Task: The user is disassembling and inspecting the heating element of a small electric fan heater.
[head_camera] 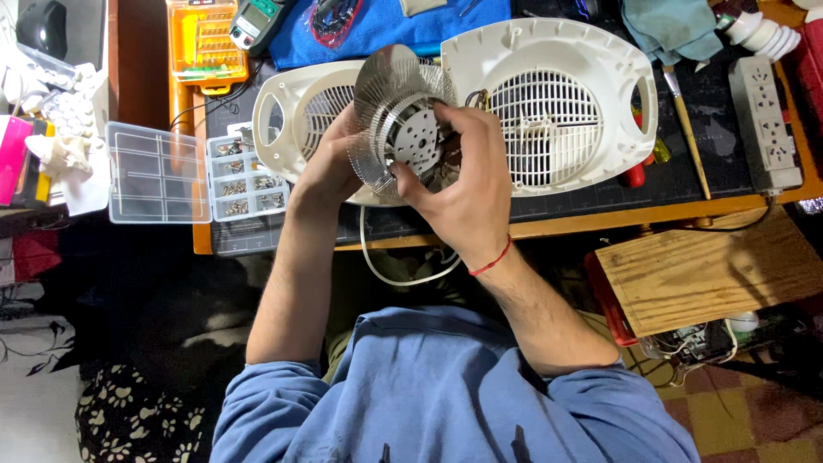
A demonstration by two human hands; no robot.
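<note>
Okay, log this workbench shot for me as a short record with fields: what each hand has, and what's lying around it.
Left hand: left hand grips the left edge of the round silver metal finned fan wheel.
Right hand: right hand, red string at the wrist, holds the wheel's right side, fingers over its hub.
Behind: two white plastic oval grilled housing halves on the workbench.
Left of hands: clear plastic compartment box of small metal parts, lid open.
Right: white power strip; wooden-handled brush.

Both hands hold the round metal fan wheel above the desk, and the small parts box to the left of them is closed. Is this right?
Not quite. The head view shows the parts box open, its clear lid folded out flat. Both the left hand and right hand do hold the metal fan wheel.
</note>
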